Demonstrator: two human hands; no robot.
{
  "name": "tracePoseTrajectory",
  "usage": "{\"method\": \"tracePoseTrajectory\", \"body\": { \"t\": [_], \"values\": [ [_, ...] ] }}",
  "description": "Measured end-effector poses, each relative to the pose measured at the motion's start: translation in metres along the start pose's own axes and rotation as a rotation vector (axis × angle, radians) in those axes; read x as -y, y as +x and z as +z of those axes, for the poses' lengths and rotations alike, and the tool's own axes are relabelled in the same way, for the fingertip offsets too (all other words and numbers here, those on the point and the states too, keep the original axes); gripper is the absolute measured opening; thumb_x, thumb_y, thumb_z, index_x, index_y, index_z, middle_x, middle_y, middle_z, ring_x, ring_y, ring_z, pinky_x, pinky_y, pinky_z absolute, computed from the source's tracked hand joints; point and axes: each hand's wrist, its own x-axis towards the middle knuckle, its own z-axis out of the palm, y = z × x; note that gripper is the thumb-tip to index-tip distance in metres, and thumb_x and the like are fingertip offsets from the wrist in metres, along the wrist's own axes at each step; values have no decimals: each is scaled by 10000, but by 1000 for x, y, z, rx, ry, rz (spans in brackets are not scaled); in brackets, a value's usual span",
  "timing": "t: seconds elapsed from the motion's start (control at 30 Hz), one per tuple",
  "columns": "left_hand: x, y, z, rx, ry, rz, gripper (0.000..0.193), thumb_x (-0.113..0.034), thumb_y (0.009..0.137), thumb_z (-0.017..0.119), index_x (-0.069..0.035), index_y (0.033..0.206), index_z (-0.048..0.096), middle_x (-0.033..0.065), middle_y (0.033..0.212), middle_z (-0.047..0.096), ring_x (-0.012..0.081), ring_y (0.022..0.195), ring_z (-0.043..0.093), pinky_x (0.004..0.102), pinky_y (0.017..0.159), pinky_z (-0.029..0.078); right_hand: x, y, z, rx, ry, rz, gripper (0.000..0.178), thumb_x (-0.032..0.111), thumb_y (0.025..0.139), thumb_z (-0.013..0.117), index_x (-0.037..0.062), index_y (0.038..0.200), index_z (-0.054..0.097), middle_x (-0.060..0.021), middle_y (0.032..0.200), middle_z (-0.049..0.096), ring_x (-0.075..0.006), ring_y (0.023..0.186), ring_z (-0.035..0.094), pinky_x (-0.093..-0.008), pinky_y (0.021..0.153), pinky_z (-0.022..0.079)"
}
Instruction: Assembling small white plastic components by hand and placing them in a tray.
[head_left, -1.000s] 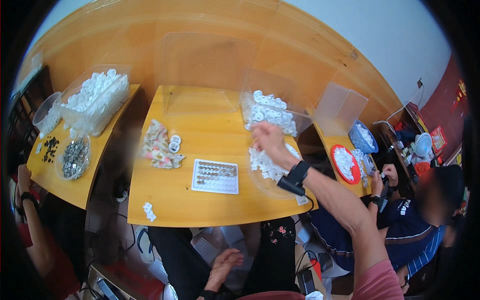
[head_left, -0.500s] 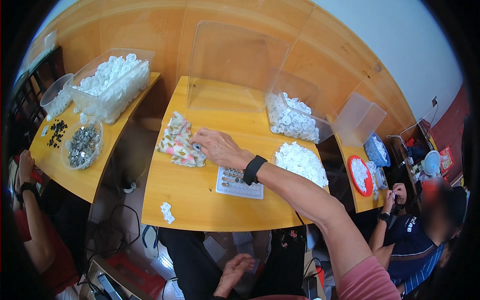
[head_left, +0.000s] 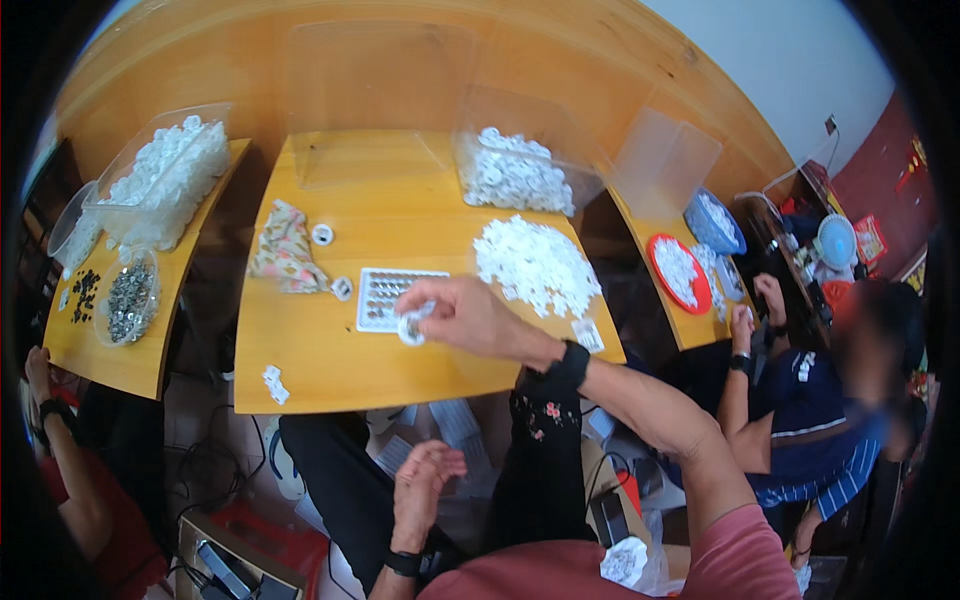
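Observation:
My right hand (head_left: 465, 318) is above the table at the near right corner of a white tray (head_left: 375, 325). It pinches a white round plastic piece (head_left: 411, 328). Rows of small round metal parts (head_left: 385, 292) fill the tray. Left of the tray, two similar white round pieces, an upper one (head_left: 322, 234) and a lower one (head_left: 342, 288), lie by a crumpled floral cloth (head_left: 287, 250). Over my lap, below the table edge, my left hand (head_left: 425, 487) is open, its fingers stretched out, holding nothing.
A heap of small white parts (head_left: 535, 265) spreads right of the tray. Behind it stands a clear bin (head_left: 515, 175) of white pieces. Small white pieces (head_left: 275, 384) lie front left. Co-workers sit at neighbouring tables on both sides; a red plate (head_left: 688, 290) is on the right one.
My right hand has moved from the floral cloth to the tray's near right corner, a white round piece in its fingers. My left hand has risen over my lap. The whole view has shifted.

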Motion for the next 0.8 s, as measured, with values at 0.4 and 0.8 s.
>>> {"method": "tracePoseTrajectory", "body": {
  "t": [0.4,0.8],
  "values": [
    [12,8,19,125,-173,-131,302,-199,968,443,41,1145,491,152,981,617,212,833,635,334,730,546,-56,-164,64,-46,44,69,149,32,737,625,17,885,642,-71,710,563,-146,585,544,-258,551,447],
    [38,20,5,48,54,-136,201,-64,909,523,11,1092,557,113,968,625,187,812,631,301,734,544,-83,-203,102,-449,436,448,124,88,848,615,-12,915,644,-10,675,597,-31,588,513,-196,525,427]
  ]
}}
